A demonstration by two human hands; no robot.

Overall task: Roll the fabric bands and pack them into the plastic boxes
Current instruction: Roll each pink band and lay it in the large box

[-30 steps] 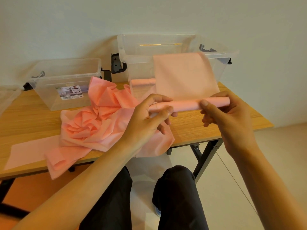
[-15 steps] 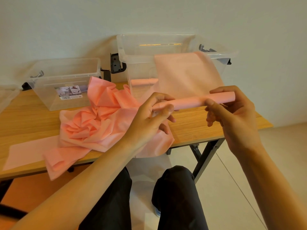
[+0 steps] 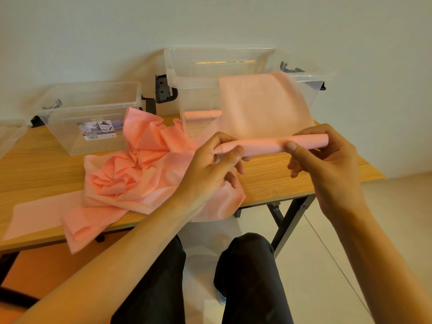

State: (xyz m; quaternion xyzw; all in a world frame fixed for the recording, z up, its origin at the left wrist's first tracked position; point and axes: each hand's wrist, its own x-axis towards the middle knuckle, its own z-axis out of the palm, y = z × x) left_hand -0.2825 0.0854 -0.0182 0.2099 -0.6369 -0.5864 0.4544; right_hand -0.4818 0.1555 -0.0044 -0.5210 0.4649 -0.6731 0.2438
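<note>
Pink fabric band [image 3: 268,145], partly rolled into a tube, was held in the air above the wooden table [image 3: 280,181]. The left hand [image 3: 210,167] pinched the tube's left end between thumb and curled fingers. The right hand [image 3: 327,164] gripped its right end the same way. At 12 o'clock the unrolled sheet rose to the rim of the large clear box [image 3: 187,73], hiding part of its front wall. One finished roll [image 3: 202,114] lay inside. At 10 o'clock stood a smaller labelled box [image 3: 70,97]. At 9 o'clock lay a crumpled heap of bands [image 3: 140,174].
</note>
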